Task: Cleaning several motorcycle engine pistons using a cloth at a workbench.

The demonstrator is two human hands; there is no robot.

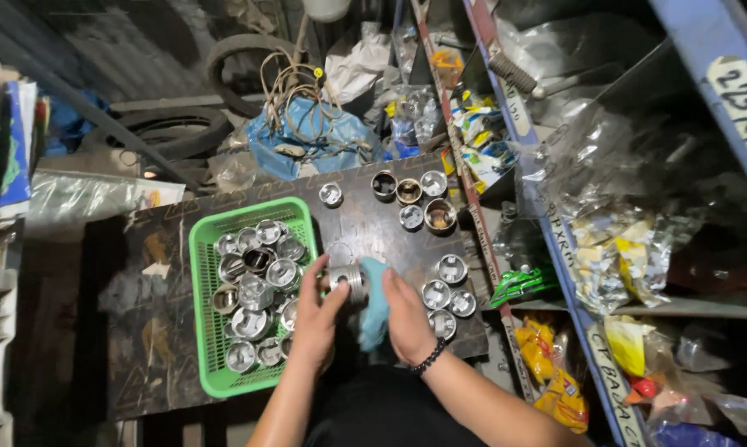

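Gripping a short silver metal piston with ringed grooves around its wall point(346, 280) in the left hand point(317, 319), fingers curled shut around the near end and thumb pressing along its side. Holding it just above the dark worn board of the workbench point(150, 331), directly in front of the body, between the two hands. Lying roughly crosswise, long axis running left to right, with the far end pointing toward the right hand point(407, 314).

Pressing a light blue cloth point(375, 305) against that far end with the right hand, fingers folded down over the cloth and clamped on it, a dark beaded bracelet point(430, 358) sitting at the wrist. Touching the piston only through the cloth, as far as can be told; the exact contact staying hidden under the fabric. Both hands standing about equally near the piston, the left bearing its weight, the right meeting it from the side.

Sitting just to the left of the left hand, nearly touching the knuckles: a green plastic slotted basket point(204, 248) filled with more silver pistons. Standing just right of the right hand on the board: a small cluster of upright silver pistons point(445, 291). Standing farther ahead of both hands: another loose group of pistons, some darker and brownish point(409, 197). Rising well off to the right: a blue metal shelf frame point(555, 257) stuffed with clear plastic bags.
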